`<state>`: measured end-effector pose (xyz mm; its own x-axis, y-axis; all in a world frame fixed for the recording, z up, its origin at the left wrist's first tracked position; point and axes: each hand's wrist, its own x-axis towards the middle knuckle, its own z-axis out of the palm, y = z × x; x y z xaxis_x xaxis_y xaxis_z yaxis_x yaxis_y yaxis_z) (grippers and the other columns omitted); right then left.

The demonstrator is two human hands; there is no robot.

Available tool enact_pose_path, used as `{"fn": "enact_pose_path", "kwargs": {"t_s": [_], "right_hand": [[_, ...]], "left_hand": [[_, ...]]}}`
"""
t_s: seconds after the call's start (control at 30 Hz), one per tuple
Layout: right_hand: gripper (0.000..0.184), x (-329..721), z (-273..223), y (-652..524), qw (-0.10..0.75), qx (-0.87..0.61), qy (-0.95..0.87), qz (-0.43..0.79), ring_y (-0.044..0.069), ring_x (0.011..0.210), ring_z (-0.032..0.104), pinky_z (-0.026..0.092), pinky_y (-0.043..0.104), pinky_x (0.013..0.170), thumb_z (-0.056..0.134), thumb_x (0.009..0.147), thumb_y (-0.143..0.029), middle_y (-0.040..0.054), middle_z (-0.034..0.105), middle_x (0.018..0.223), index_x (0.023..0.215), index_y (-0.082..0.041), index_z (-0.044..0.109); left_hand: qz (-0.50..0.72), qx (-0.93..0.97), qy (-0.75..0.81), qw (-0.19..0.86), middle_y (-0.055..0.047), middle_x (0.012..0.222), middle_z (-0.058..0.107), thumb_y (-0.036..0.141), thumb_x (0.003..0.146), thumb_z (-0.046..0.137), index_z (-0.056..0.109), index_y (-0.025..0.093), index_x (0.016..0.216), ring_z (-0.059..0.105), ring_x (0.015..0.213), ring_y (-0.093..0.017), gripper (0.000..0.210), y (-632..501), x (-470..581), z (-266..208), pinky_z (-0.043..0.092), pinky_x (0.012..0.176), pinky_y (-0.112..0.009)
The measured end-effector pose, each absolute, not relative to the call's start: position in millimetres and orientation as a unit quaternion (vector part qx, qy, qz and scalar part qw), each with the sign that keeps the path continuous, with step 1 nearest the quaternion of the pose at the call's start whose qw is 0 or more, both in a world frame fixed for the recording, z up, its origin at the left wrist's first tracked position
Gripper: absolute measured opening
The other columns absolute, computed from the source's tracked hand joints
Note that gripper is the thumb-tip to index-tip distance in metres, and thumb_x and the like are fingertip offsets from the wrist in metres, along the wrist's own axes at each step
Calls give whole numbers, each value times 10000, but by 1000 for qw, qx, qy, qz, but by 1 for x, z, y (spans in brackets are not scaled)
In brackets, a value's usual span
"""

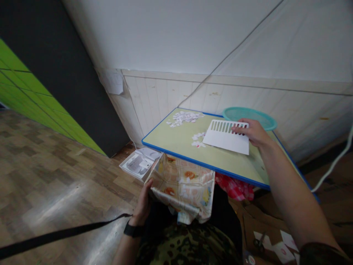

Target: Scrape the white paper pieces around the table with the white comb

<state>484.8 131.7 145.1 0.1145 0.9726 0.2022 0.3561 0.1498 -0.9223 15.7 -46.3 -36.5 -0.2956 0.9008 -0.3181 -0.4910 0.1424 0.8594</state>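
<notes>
My right hand [252,133] grips a white slotted panel [227,142] by its slotted far edge and holds it over the small yellow-green table [171,140]. Beside the panel's left edge lies a small heap of paper scraps [198,140]. A larger pile of white paper scraps [185,117] is spread near the back left corner. Below the table's front edge, my left hand [143,202] is closed on the side of a fruit-patterned cloth-lined box [184,184], which is tilted. A few pale scraps appear to lie inside it, though the print makes this hard to tell.
A turquoise plastic basin [250,116] stands at the table's back right. An open white box [138,163] is at its left end. Red checked cloth [234,186] hangs underneath. Scissors [259,242] and paper pieces [284,252] lie low right. A black strap [66,232] crosses the left.
</notes>
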Motion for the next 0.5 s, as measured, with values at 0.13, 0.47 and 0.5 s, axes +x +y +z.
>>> {"fn": "enact_pose_path", "kwargs": {"t_s": [0.13,0.47,0.5], "right_hand": [[610,492,146,129,450,-557,-588,378,184,634,638,446,312,561,1097,543,-569,52,793,770,883,-217,733],[628,477,146,125,403,-533,-612,423,198,655,683,501,314,587,1098,533,-625,46,809,792,872,-229,748],[627,475,145,125,401,-529,-614,426,204,661,691,513,318,591,1098,533,-632,46,812,801,872,-233,752]], "left_hand": [[616,191,506,573,-79,1321,893,617,777,965,923,250,1108,516,1657,-475,496,-46,17,-34,346,1421,-611],[618,207,490,579,-82,1357,885,615,784,962,917,242,1198,602,1586,-460,559,-48,22,-22,442,1367,-599],[615,202,490,583,-93,1335,890,615,780,964,913,232,1209,613,1573,-467,578,-48,22,-23,448,1359,-607]]}}
